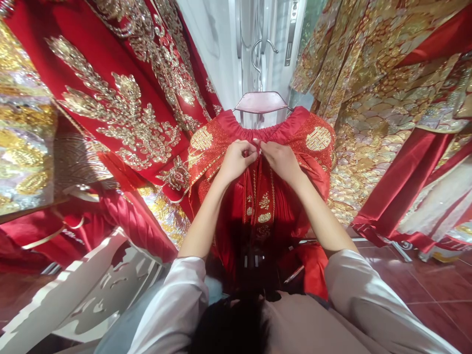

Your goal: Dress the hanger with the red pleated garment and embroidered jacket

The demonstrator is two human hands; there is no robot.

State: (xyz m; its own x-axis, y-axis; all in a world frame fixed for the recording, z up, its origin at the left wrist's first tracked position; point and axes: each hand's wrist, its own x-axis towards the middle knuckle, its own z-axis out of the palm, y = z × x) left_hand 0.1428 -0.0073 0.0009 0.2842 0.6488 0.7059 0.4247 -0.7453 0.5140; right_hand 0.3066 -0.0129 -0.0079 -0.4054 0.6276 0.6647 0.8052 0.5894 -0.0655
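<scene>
Where the two hands meet at the front closure, the person's left hand (236, 160) and right hand (280, 158) both pinch the fabric of a red, gold-embroidered garment (258, 196) that hangs on a pale pink hanger with a metal hook (261, 101). The fingers of each hand are curled and pressed together on the cloth just below the gathered red collar, and the fingertips of the two hands touch or nearly touch; what exactly lies between them is too small to tell. The garment sits straight ahead of the person, its shoulders spread to either side of the grip, each bearing a round gold emblem.

To the left of the grip, and close enough to brush the garment's sleeve, hangs a large red robe with heavy gold and silver leaf embroidery (121, 98). To the right of the grip, just beside the other shoulder, hangs a gold scale-patterned robe with red satin bands (368, 108). Behind the grip, past the hanger, stands a white door or panel (221, 44). Below the grip, the garment's red skirt falls toward a reddish tiled floor (435, 290), and a white carved openwork panel (73, 290) stands low to the left. The person's white sleeves (177, 300) frame the lower view.
</scene>
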